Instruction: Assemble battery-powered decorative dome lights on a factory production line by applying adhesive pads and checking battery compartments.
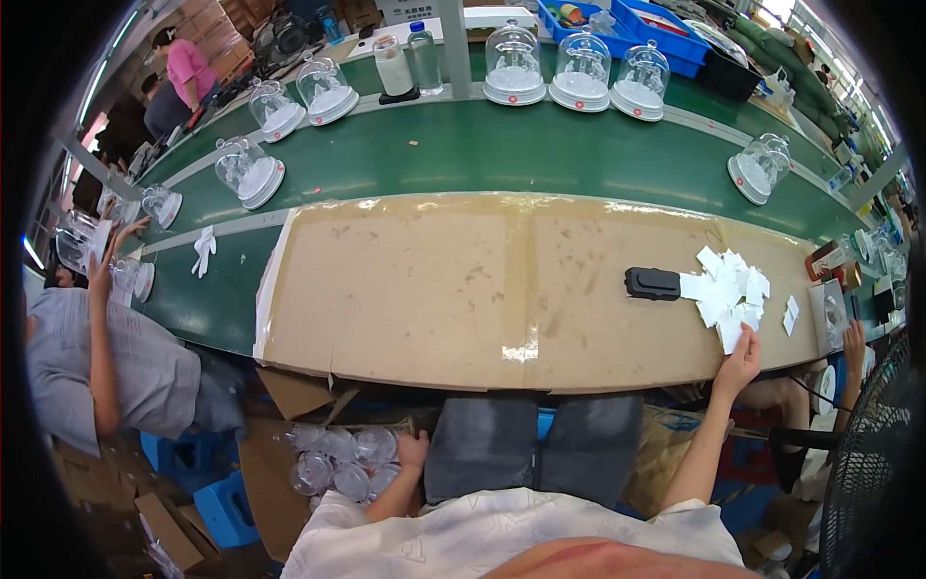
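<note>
My right hand (741, 361) pinches the edge of a white paper slip (730, 335), which lies at the near side of a loose pile of white slips (725, 288) on the cardboard sheet. Left of that pile, and touching it, is a black oblong device (652, 284). My left hand (413, 451) is low beside my lap, its fingers curled at the right side of a carton of clear plastic domes (338, 456). What those fingers grip, if anything, is hidden.
Taped cardboard (405, 289) covers the near bench. Behind it, a green conveyor (502, 154) carries a domed white-based piece (250, 174) and another (760, 170). More line the far ledge. A co-worker (116, 357) handles domes at left; a black fan (868, 454) stands at right.
</note>
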`<action>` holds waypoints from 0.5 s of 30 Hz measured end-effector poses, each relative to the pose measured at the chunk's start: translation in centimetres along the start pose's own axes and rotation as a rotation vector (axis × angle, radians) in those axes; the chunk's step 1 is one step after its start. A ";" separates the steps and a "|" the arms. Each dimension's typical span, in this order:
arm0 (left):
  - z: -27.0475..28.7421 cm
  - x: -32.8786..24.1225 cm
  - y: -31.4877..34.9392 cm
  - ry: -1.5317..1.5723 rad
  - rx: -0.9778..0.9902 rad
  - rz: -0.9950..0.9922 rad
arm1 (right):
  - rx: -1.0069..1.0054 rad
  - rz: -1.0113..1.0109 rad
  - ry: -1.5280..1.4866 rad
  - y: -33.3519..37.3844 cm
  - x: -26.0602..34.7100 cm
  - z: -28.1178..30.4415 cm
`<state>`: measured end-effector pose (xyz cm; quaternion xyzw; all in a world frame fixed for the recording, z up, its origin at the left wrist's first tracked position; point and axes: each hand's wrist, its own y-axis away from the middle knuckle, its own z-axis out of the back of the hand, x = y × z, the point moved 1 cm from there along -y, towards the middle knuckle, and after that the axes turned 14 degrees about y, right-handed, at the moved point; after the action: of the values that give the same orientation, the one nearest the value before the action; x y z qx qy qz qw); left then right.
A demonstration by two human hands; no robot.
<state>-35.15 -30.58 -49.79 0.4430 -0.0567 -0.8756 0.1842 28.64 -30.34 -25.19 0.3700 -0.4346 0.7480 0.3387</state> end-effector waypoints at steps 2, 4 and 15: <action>0.0 -0.1 -0.1 -0.037 0.029 0.001 | 0.025 -0.021 -0.058 0.1 -0.1 -0.1; 0.0 -0.2 0.0 -0.049 0.028 0.016 | 0.022 -0.018 -0.054 0.1 -0.4 -0.2; 0.2 -1.2 0.6 -0.059 0.020 0.065 | 0.015 -0.001 -0.080 0.3 -0.2 0.2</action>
<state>-34.53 -30.69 -48.56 0.4168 -0.0852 -0.8811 0.2065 28.52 -30.65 -25.48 0.4025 -0.4422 0.7355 0.3187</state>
